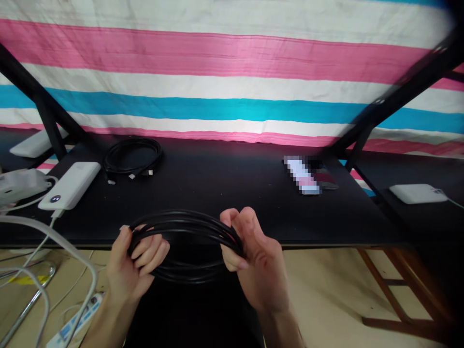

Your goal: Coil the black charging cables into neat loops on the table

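A black cable (184, 224), wound into a loose coil of several loops, is held up between my hands at the front edge of the black table (217, 193). My left hand (139, 261) has its fingers curled round the left side of the coil. On the opposite side my right hand (259, 261) grips the loops between thumb and fingers. The lower loops hang in front of dark clothing. Farther back on the table, to the left, lies another coiled black cable (134, 157) with its plug ends showing.
A white power bank (70, 186) with a cord plugged in lies at the left. A pixelated phone (302, 175) is at the right. Another white device (416, 193) sits farther right. White cords hang down over a power strip (78, 321) on the floor. A wooden stool (402, 290) stands below right.
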A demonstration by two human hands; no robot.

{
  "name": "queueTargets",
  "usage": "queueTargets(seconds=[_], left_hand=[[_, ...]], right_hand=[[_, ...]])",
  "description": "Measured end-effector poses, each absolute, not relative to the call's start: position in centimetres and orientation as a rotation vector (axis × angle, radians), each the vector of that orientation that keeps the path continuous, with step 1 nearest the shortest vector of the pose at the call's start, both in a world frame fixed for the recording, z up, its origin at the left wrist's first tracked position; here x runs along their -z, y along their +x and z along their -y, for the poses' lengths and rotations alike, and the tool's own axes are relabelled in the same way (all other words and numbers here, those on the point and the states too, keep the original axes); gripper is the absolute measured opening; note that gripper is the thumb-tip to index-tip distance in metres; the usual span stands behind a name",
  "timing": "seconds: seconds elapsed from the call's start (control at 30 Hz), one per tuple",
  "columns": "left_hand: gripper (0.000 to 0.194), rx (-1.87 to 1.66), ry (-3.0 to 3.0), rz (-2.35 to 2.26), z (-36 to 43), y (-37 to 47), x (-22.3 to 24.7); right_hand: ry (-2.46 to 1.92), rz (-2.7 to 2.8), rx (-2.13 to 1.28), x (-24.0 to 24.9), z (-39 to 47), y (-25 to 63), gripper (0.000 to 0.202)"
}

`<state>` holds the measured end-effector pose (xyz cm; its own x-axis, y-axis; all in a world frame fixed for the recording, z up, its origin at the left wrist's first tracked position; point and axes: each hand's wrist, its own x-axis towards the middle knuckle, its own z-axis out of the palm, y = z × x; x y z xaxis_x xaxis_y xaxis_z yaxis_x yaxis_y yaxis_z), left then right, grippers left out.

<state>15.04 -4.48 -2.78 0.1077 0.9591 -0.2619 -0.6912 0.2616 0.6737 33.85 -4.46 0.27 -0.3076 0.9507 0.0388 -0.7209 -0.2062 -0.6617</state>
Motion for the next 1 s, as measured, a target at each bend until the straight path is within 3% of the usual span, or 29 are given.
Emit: queueTargets(seconds=[0.6, 0.83, 1.0], left_hand=[[0.079, -1.352, 0.445, -0.752, 4.8, 13.8, 2.4], [0.08, -1.369, 0.43, -0.735, 4.1, 14.4, 2.1], [0.076, -1.365, 0.261, -0.79, 1.5, 16.0, 2.2]], right_hand=[[-0.286, 0.756, -2.075, -2.2, 3.4, 33.8, 0.021], [-0.379, 0.798, -2.038, -2.5, 2.9, 33.9, 0.022], [-0.635, 0.879, -1.817, -1.4, -0.4, 33.9, 0.022]])
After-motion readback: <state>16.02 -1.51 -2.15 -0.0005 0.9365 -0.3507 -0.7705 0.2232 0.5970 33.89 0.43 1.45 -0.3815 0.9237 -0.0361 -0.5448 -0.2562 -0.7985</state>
